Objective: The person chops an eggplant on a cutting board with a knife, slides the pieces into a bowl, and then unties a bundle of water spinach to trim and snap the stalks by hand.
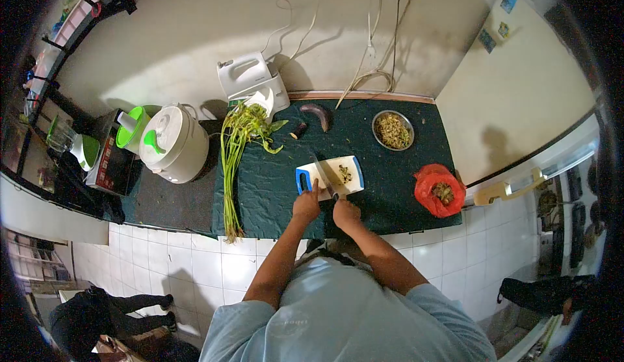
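A white cutting board (354, 173) with blue ends lies on the dark green table cover. Chopped dark-and-pale pieces (345, 173) sit on its right half. My right hand (347, 213) is closed around the black handle of a knife (325, 176), whose blade slants up and left across the board. At the board's front left edge is my left hand (306, 206), its index finger stretched out onto the board beside the blade. Nothing shows in that hand; its other fingers are partly hidden. Behind the board lie a curved purple eggplant (317, 115) and a short eggplant piece (299, 130).
Long-stemmed greens (233, 160) lie at left, near a hand mixer (250, 76) and a white rice cooker (172, 144). On the right are a metal bowl (393, 130) of chopped food and a red plastic bag (429, 190). Another person's legs (133, 310) show at lower left.
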Tool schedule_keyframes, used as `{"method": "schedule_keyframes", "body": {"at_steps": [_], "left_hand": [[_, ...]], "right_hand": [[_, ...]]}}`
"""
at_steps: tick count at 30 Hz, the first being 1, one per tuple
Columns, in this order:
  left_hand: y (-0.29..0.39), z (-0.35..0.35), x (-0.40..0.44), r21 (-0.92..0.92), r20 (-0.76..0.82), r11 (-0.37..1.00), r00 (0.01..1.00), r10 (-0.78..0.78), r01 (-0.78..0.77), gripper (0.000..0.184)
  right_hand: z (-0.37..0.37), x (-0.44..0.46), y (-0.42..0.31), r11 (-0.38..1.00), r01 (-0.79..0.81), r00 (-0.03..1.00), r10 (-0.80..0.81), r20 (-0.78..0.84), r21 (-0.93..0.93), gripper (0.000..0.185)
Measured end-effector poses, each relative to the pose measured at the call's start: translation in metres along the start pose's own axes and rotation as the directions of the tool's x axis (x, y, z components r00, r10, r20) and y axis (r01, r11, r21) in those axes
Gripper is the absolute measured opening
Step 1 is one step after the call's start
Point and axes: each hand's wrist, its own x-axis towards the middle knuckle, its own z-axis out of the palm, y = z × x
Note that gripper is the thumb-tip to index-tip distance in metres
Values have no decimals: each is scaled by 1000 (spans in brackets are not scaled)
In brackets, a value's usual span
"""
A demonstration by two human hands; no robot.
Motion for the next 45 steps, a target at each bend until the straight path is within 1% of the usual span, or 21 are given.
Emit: {"method": "schedule_keyframes", "body": {"at_steps": [2, 4, 5, 7, 11, 13, 17, 19, 20, 21, 22, 23, 25, 27, 31, 34, 36, 38, 39, 41, 45], "left_hand": [[-3, 0, -3, -76, 18, 997, 999, -31, 32, 85], [-7, -7, -11, -287, -21, 954, 996, -91, 82, 54], [-14, -4, -14, -288, -20, 953, 995, -99, 89, 54], [-33, 13, -14, -540, -343, 840, 925, -161, -54, 35], [-54, 17, -21, -565, -427, 825, 863, -271, -21, 25], [-51, 8, -26, -633, -474, 769, 829, -297, -87, 21], [-28, -3, -18, -663, -411, 739, 882, -229, -117, 26], [-5, -10, -13, -251, -483, 916, 860, 163, -315, 40], [7, -13, -11, -257, -483, 912, 860, 167, -321, 40], [19, -18, -10, -30, -422, 895, 817, 393, -446, 45], [28, -20, -8, 184, -313, 809, 747, 587, -559, 52], [32, -17, -3, 174, -320, 810, 746, 585, -560, 52], [33, 3, 17, 255, -298, 751, 689, 660, -609, 54], [26, 10, 35, 256, -286, 769, 714, 640, -586, 57], [13, 6, 62, 327, -111, 776, 793, 599, -540, 57], [-4, 14, 75, 458, -195, 709, 717, 669, -537, 56], [-12, 21, 84, 449, -202, 725, 731, 652, -523, 57], [-10, 18, 85, 440, -207, 739, 743, 636, -510, 58], [-6, 12, 81, 327, -263, 805, 770, 581, -496, 62], [2, 2, 67, 82, -344, 889, 825, 449, -450, 71], [35, 11, 28, -13, -423, 891, 810, 406, -454, 80]], "right_hand": [[-10, -1, -3, 999, 37, 999, -37, -17, -9, 30], [-6, -1, -4, 997, 80, 996, -81, -29, -21, 30], [2, -5, -6, 999, 35, 999, -35, -32, 8, 28], [17, -10, -4, 999, -6, 1000, 7, -29, 34, 26], [14, -10, 2, 998, 3, 998, -7, -62, -61, 27], [5, -9, 4, 994, 48, 996, -55, -72, -101, 28], [-3, -7, 15, 991, 30, 992, -46, -119, -134, 26], [-17, -12, 15, 985, 12, 987, -40, -159, -170, 25], [-24, -15, 14, 979, 0, 980, -40, -194, -202, 24], [-27, -18, 17, 978, -7, 980, -35, -197, -208, 24], [-31, -21, 20, 968, 24, 950, -99, -296, -249, 24], [-34, -24, 24, 954, 53, 907, -169, -386, -294, 25], [-35, -24, 35, 934, 44, 893, -196, -405, -355, 25], [-39, -27, 44, 911, 31, 875, -224, -430, -412, 26], [-56, -57, 57, 914, -17, 870, -186, -457, -404, 24], [-69, -76, 70, 920, -17, 874, -178, -453, -393, 24], [-81, -84, 71, 920, -24, 892, -157, -423, -392, 25], [-97, -92, 68, 962, -49, 951, -37, -307, -268, 27], [-96, -92, 70, 963, -53, 951, -33, -308, -265, 27], [-87, -90, 75, 985, -6, 892, -72, -446, -170, 28], [-55, -52, 99, 997, 83, 912, -79, -402, -7, 40]]}}
